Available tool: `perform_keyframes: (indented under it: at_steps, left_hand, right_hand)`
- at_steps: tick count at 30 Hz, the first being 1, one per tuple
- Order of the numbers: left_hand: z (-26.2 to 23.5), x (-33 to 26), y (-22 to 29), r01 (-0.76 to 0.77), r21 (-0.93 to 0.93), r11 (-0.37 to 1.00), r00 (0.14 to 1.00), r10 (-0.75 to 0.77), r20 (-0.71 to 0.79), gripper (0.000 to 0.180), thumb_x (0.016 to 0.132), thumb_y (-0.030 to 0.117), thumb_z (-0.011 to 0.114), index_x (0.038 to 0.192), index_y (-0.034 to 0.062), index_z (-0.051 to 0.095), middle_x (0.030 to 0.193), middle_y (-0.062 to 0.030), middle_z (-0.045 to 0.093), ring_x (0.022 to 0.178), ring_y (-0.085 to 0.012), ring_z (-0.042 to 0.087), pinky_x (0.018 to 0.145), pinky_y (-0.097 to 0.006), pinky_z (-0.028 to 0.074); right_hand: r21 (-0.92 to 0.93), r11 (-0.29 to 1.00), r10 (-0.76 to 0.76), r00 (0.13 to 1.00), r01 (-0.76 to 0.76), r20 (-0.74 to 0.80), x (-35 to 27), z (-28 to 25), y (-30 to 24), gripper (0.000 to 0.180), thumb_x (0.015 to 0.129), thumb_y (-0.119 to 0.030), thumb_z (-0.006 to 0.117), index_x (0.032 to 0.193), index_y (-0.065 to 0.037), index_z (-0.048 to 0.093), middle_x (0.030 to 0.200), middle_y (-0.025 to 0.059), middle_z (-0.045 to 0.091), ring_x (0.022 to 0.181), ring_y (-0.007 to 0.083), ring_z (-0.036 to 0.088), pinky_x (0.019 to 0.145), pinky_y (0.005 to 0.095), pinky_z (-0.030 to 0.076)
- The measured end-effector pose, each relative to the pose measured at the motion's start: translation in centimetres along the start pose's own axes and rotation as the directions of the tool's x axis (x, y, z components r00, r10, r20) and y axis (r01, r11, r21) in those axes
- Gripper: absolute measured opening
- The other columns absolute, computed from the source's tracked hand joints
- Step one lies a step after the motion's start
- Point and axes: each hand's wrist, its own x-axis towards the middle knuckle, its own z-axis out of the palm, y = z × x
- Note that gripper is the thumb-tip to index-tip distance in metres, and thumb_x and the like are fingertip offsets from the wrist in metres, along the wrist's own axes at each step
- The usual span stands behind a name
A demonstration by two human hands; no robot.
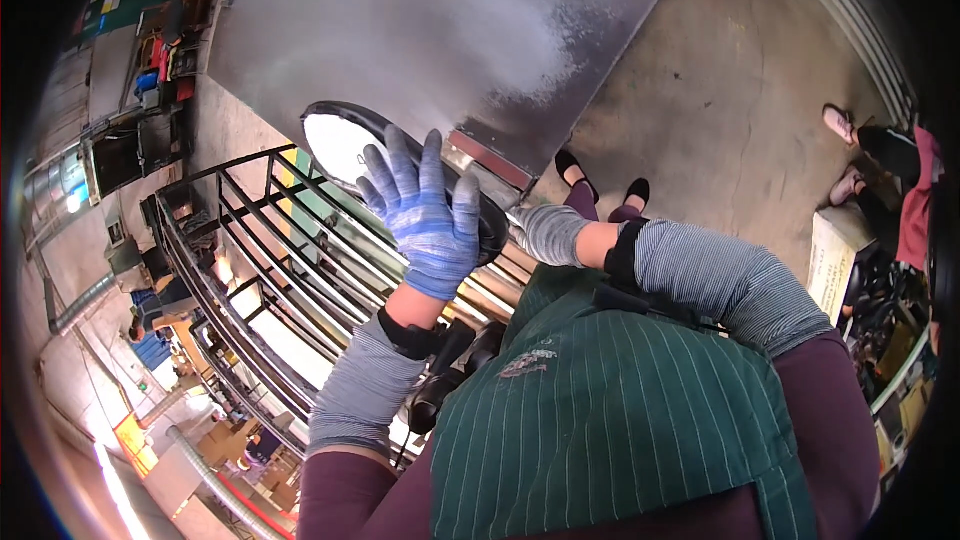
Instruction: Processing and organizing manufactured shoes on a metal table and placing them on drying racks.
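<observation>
A long oval piece with a white face and a black rim, shaped like the underside of a shoe, is tilted in front of me. My left hand, in a blue knitted glove, lies over its white face with the fingers spread apart. My right hand, in a grey glove, is by the near right end of this piece. Its fingers are mostly hidden, so I cannot make out its grip. Dark shoe-like things show below my left wrist, partly covered by my arm and apron.
A black metal rack with long bars stands at the left, below my left hand. Ahead is a large grey worn panel with a reddish-brown edge strip. At the right, another person's feet show near a carton.
</observation>
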Motion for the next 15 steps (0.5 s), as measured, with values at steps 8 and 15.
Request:
perform_keyframes:
  at_steps: [8,15]
  left_hand:
    - [0.7,0.0,0.3,-0.034,-0.017,0.999,0.998,0.033,-0.056,0.049,0.090,0.046,0.048,0.126,0.0145,0.058,0.150,-0.0176,0.029,0.141,-0.0423,0.015,0.113,-0.054,0.005]
    - [0.1,0.2,0.8,-0.057,0.037,0.998,0.997,0.058,-0.045,0.042,0.089,0.042,0.049,0.120,0.0176,0.063,0.149,-0.0155,0.032,0.139,-0.0428,0.020,0.112,-0.055,0.008]
  right_hand:
    - [0.080,0.997,0.002,0.990,0.010,-0.139,-0.2,0.1,0.0,0.044,0.087,-0.020,0.056,0.128,-0.006,0.047,0.085,0.0193,0.065,0.075,0.0369,0.063,0.065,0.0455,0.049]
    - [0.234,0.965,0.168,0.966,-0.120,-0.196,3.1,1.6,0.3,0.036,0.081,-0.032,0.063,0.104,-0.003,0.064,0.086,0.0198,0.066,0.078,0.0364,0.064,0.069,0.0436,0.051]
